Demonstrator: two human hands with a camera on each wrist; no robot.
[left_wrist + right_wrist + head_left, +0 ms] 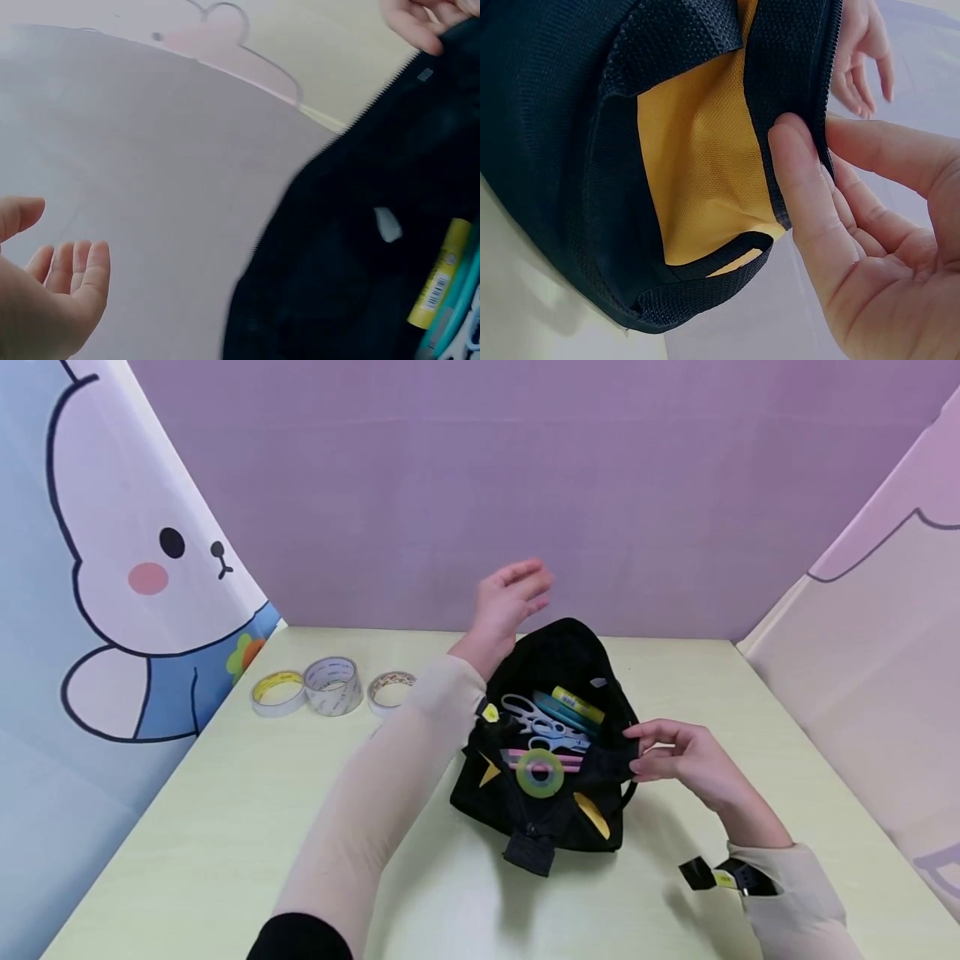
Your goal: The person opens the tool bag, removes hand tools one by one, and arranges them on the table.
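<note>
A black zippered bag (540, 652) with yellow patches stands unzipped on the table. Inside it show white-and-blue scissors (555, 727), a yellow tube with a barcode label (577, 703), a teal item (564, 714) and a pink item (573, 763). A green tape roll (558, 783) lies at the bag's near side. My right hand (686, 760) pinches the bag's right edge between thumb and fingers, by the zipper (831, 67). Above the bag's far left side, my left hand (506, 606) is raised with loosely bent fingers and holds nothing.
Left of the bag stand a yellow-lined tape roll (279, 704), a wide clear tape roll (333, 697) and another tape roll (377, 693), partly behind my left sleeve. A purple backdrop (450, 485) rises behind the pale table (300, 793). Printed panels flank both sides.
</note>
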